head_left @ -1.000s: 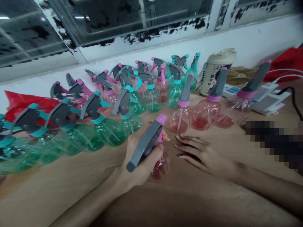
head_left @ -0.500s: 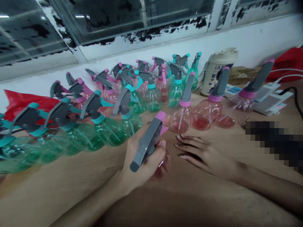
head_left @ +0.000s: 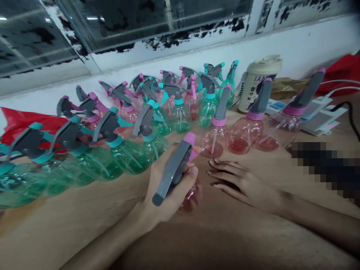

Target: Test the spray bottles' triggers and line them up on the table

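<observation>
- Red spray bottle (head_left: 192, 198): in front of me at the bench (head_left: 98, 202), pink nozzle (head_left: 189, 138) aimed away. Can't tell if the base is bearing weight.
- Left grip (head_left: 176, 198): closed around the bottle's upper part, under the grey head. Holding high probably keeps the top-heavy end in check; fingers sit close to the pink trigger.
- Right grip (head_left: 244, 183): holding nothing, fingers spread, palm down on the bench, near the bottle. Likely just bracing.
- Three pink-collared bottles (head_left: 215, 140): lined up just beyond my right fingertips, so within easy reach.
- Green bottles (head_left: 131, 155): packed in a row off to the left, which seems to save space.
- Cup (head_left: 257, 88): behind the pink-collared ones.
</observation>
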